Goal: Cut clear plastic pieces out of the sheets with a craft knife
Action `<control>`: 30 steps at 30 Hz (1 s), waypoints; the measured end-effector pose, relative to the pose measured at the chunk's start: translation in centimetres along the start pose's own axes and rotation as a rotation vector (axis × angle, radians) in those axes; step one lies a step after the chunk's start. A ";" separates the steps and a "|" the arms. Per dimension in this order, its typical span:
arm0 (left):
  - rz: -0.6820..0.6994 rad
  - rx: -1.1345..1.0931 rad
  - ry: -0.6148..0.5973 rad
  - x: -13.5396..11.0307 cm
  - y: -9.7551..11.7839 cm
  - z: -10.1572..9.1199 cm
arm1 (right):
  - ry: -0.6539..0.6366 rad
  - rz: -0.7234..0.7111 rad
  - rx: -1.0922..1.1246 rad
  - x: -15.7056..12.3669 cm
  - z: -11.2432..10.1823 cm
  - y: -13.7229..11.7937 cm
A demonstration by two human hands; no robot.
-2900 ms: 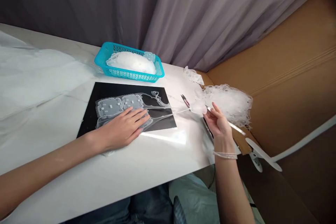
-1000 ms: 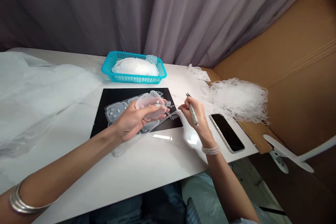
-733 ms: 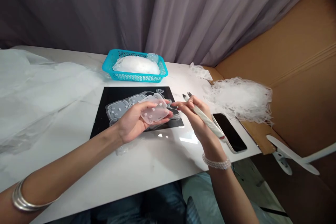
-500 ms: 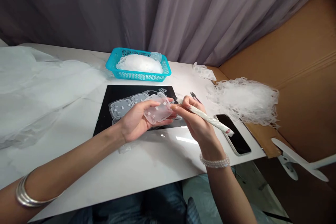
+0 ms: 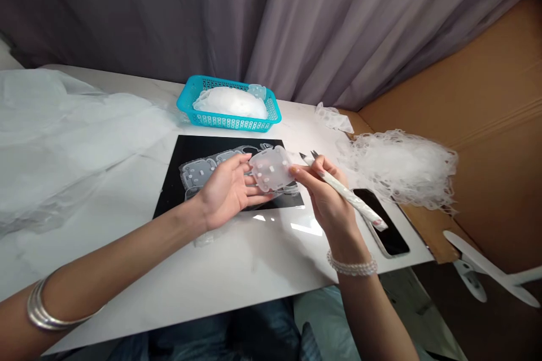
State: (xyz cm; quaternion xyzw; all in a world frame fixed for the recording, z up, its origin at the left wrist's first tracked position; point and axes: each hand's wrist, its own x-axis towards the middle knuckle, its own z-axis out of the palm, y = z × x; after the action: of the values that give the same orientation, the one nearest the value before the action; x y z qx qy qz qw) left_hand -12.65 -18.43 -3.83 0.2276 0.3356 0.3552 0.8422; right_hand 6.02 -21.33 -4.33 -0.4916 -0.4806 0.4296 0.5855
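Observation:
A thin, translucent, rounded-square pad [image 5: 271, 168] with small holes is pinched at its right edge between the thumb and finger of my right hand [image 5: 328, 186]. That hand also grips a pen-shaped tool [image 5: 353, 198] with a white wrapped handle and a dark tip pointing up and left. My left hand [image 5: 226, 189] is open, palm up, its fingers spread at the pad's left side and partly behind it. Beneath both hands, a clear sheet with similar pad shapes [image 5: 199, 172] lies on a black board [image 5: 190, 146]. The hands hide part of this sheet.
Behind the board stands a blue basket [image 5: 228, 120] holding a white translucent pile [image 5: 231, 102]. Lacy offcuts [image 5: 402, 166] are heaped at right, near a phone [image 5: 389, 231]. Plastic sheeting [image 5: 76, 130] covers the table's left side. A cardboard wall [image 5: 478, 113] rises at right.
My left thumb and fingers have come off the pad and spread apart. My right hand has moved the pad slightly right and up, still keeping the tool.

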 end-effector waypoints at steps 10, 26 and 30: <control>-0.002 -0.234 -0.052 -0.1 -0.5 -0.2 | -0.048 -0.176 -0.303 -1.5 1.3 -1.0; -0.053 -0.221 -0.116 -0.1 -0.2 -0.6 | 0.035 0.006 -0.043 -0.2 -0.1 0.7; 0.000 -0.136 -0.073 -0.1 -0.8 -0.8 | 0.044 0.019 -0.014 0.0 -0.8 1.0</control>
State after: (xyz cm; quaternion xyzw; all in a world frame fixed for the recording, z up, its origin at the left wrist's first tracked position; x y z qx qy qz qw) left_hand -12.90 -18.93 -4.86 0.1829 0.2796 0.3687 0.8674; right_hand 6.81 -21.35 -5.39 -0.5097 -0.4660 0.4209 0.5882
